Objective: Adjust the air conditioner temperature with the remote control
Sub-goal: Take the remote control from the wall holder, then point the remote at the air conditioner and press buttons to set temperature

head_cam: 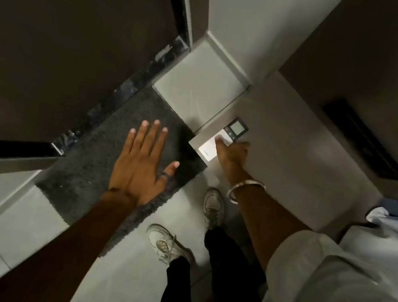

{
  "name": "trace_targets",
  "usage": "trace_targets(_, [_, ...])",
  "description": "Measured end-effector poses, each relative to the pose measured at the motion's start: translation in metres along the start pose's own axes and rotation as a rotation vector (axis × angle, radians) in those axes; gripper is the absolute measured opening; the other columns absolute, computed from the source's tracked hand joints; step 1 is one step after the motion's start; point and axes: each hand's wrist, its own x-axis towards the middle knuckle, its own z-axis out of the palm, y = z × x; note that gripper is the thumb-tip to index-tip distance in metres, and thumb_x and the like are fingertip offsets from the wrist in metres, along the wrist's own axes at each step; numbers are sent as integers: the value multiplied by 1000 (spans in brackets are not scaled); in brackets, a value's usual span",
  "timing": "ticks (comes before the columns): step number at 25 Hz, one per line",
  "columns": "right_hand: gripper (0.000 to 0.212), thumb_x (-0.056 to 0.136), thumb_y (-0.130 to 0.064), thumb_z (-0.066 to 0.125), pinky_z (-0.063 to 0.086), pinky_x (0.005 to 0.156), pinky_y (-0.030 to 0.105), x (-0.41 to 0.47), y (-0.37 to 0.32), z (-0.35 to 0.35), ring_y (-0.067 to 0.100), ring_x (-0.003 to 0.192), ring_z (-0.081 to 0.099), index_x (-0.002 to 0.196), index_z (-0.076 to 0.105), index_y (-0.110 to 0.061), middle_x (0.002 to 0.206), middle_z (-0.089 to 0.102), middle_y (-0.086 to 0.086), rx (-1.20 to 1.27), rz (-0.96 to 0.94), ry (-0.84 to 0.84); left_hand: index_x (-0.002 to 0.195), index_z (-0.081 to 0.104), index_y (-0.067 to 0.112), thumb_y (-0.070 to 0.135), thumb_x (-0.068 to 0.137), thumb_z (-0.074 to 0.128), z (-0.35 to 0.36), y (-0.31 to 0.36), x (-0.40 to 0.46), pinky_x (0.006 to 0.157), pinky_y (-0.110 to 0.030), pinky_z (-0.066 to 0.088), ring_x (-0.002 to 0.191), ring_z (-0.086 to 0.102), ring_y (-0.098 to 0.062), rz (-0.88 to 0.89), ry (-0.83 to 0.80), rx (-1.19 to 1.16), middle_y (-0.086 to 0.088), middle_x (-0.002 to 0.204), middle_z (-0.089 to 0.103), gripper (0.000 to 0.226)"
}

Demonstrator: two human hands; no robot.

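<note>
The remote control (236, 127) has a dark top with a small grey screen and a white lower body. It lies against a beige surface (285, 150), at that surface's left edge. My right hand (232, 154) reaches forward and closes its fingers over the remote's middle, just below the screen. A metal bangle sits on that wrist. My left hand (141, 164) hangs apart to the left over a dark mat, flat, fingers spread, holding nothing. It wears a dark ring on the thumb. No air conditioner is in view.
A dark fuzzy mat (88, 171) lies on the pale tiled floor (199, 84) before a dark door (64, 47). My two white shoes (168, 244) stand below the hands. A dark slotted opening (364, 142) is in the beige surface at right. Pale cloth (395, 238) lies at the right edge.
</note>
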Motion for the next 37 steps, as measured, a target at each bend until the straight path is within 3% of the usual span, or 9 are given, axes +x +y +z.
trace_targets(6, [89, 77, -44, 74, 56, 83, 42, 32, -12, 38, 39, 115, 65, 146, 35, -4, 137, 51, 17, -98, 87, 194, 163, -8, 11, 65, 99, 9, 57, 1, 5, 131, -46, -7, 158, -17, -29, -38, -17, -40, -15, 173, -10, 85])
trace_targets(10, [50, 80, -30, 79, 62, 93, 42, 3, -11, 5, 34, 104, 74, 121, 70, -2, 121, 75, 15, 117, 97, -21, 163, -4, 10, 63, 102, 19, 18, -4, -28, 131, -46, -3, 159, -15, -28, -85, 84, -97, -14, 173, -7, 84])
trace_targets(12, [20, 78, -11, 83, 64, 77, 43, -36, -33, -13, 32, 74, 74, 91, 72, -2, 92, 75, 17, 342, 128, -196, 164, 2, 9, 62, 103, 23, -33, -14, -43, 131, -48, 1, 159, -12, -28, -83, 186, -89, -14, 174, -2, 83])
trace_targets(14, [16, 82, 3, 78, 64, 61, 43, -87, -76, -33, 32, 57, 67, 93, 67, 3, 78, 67, 21, 536, 100, -425, 164, 5, 8, 61, 103, 24, -102, -32, -59, 132, -48, 2, 160, -9, -28, -91, 282, -55, -14, 174, 0, 83])
trace_targets(17, [30, 88, 2, 77, 64, 54, 38, -200, -176, -77, 29, 58, 75, 117, 70, 3, 86, 74, 22, 592, -210, -662, 164, 6, 9, 60, 103, 28, -248, -66, -91, 132, -47, 0, 160, -10, -26, -109, 552, 28, -13, 174, 1, 83])
trace_targets(20, [31, 87, 1, 81, 66, 58, 45, -344, -274, -131, 31, 64, 80, 112, 65, -10, 84, 80, 15, 597, -611, -877, 164, 8, 9, 59, 103, 31, -404, -90, -153, 132, -46, -1, 161, -8, -26, -123, 911, 124, -12, 174, 3, 83])
trace_targets(26, [52, 82, -8, 84, 65, 61, 46, -624, -384, -246, 27, 64, 75, 122, 50, -11, 94, 71, 17, 522, -1378, -979, 164, 11, 9, 56, 102, 34, -627, -105, -320, 132, -46, -2, 161, -5, -27, -203, 1464, 351, -10, 174, 8, 81])
trace_targets(33, [39, 88, -11, 79, 64, 60, 46, -825, -391, -312, 29, 61, 71, 112, 50, -20, 81, 73, 11, 471, -1866, -1085, 163, 17, 6, 57, 101, 37, -734, -101, -468, 132, -50, 4, 161, 0, -31, -322, 1813, 560, -14, 173, 11, 83])
trace_targets(37, [34, 93, -26, 58, 64, 59, 44, -902, -382, -339, 30, 65, 70, 124, 49, -14, 85, 70, 15, 429, -1979, -1271, 161, 23, 3, 57, 101, 38, -767, -92, -525, 130, -55, 14, 159, 10, -37, -382, 1952, 670, -16, 171, 16, 81])
